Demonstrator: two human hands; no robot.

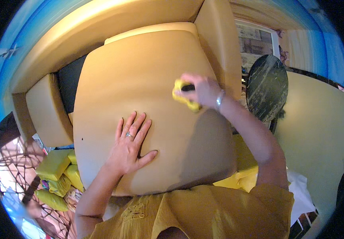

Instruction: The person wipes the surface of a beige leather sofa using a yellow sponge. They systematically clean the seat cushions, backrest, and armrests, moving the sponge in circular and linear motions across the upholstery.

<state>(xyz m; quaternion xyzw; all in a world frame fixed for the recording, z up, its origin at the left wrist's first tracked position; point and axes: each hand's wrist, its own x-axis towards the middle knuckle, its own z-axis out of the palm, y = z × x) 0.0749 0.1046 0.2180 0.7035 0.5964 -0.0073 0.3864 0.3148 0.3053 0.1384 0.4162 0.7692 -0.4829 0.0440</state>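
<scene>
A large tan sofa cushion [148,74] fills the space before me, its surface smooth and leather-like. On its near left part my left hand [128,149] rests flat, fingers spread, with a ring on one finger. My right hand [202,89] grips a yellow cloth or sponge [187,103] over the right side of the cushion; blur leaves its exact kind unclear. A dark patch shows between the thumb and fingers of that hand. A small dark spot [82,139] marks the cushion near its left edge.
Behind the cushion runs the sofa backrest [94,18], with an armrest [219,44] at right. A smaller cushion [48,110] stands at left. Yellow cushions [54,164] are piled at lower left. A round dark marble-patterned top [267,86] stands beyond the armrest.
</scene>
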